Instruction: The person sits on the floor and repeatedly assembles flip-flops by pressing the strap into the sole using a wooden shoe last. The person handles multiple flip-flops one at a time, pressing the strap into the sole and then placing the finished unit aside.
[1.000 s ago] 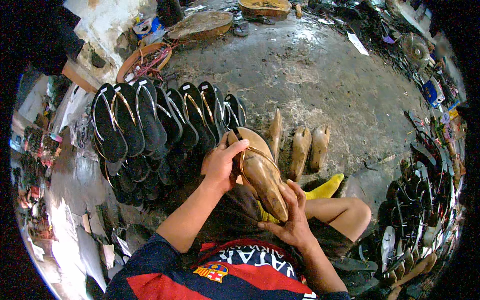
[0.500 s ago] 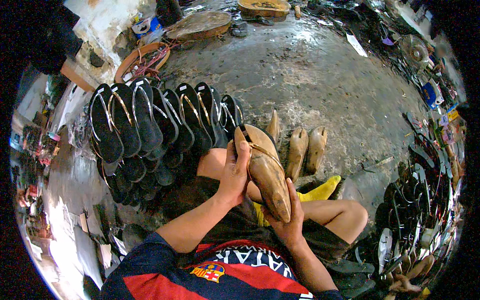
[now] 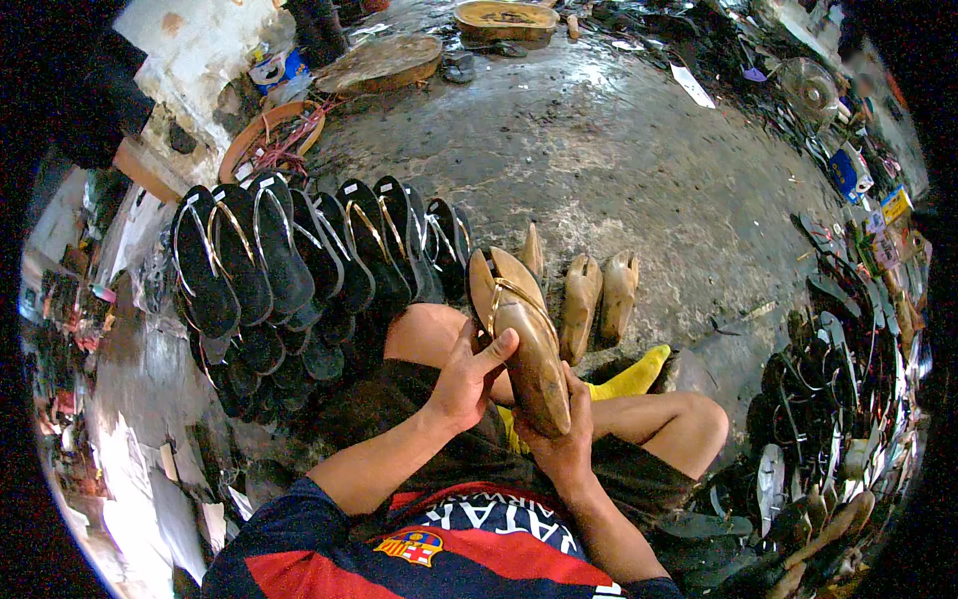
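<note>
A brown wooden shoe last (image 3: 540, 374) rests between my two hands above my lap, its slotted toe tilted away from me. A gold thong strap (image 3: 521, 293) lies across its front part. My left hand (image 3: 467, 377) grips the left side of the last, thumb on top and fingers hidden beneath. Around the heel end on the right, my right hand (image 3: 561, 431) is closed, supporting it from below. On the floor just beyond stand more wooden lasts (image 3: 580, 307), one of them partly hidden behind the held last.
To the left stand stacked rows of black thong sandals (image 3: 284, 250) with gold and silver straps. Farther off are a round wooden block (image 3: 384, 64) and a hoop-shaped container (image 3: 261, 130) with reddish strips. Piled sandals and soles (image 3: 828, 399) line the right side.
My left hand has slid from near the toe of the last down toward its middle. The right hand stays at the heel end. The whole view has shifted slightly.
</note>
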### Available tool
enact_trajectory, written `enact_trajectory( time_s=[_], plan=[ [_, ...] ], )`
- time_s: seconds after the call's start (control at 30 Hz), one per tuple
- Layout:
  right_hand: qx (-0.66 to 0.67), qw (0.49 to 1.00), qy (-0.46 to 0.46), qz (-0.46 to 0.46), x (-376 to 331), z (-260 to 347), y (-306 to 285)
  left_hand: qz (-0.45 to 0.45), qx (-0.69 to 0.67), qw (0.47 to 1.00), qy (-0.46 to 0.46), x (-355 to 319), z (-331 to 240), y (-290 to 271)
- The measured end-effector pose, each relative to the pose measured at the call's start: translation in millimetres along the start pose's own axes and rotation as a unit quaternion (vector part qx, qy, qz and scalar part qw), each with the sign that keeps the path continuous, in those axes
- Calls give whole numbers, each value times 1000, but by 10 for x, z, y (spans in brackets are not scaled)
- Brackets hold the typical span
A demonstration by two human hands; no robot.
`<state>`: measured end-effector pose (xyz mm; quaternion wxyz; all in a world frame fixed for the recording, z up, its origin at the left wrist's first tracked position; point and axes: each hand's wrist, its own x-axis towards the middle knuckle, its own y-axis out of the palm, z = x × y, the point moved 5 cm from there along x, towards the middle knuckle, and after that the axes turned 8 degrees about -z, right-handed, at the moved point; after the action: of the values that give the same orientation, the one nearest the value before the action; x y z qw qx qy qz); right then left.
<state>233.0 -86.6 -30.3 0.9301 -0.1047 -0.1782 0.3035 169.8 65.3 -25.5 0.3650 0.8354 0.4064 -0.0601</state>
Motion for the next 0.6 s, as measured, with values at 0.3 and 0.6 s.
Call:
enact_trajectory(
  time_s=[0.3, 0.6],
  plan=[
    [321, 892, 275, 161, 213, -81, -266, 18, -6, 997, -68, -108, -314, -98],
    [328, 814, 384, 287, -222, 19, -31, 63, -33, 985, -157, -960, -562, -131]
  ],
)
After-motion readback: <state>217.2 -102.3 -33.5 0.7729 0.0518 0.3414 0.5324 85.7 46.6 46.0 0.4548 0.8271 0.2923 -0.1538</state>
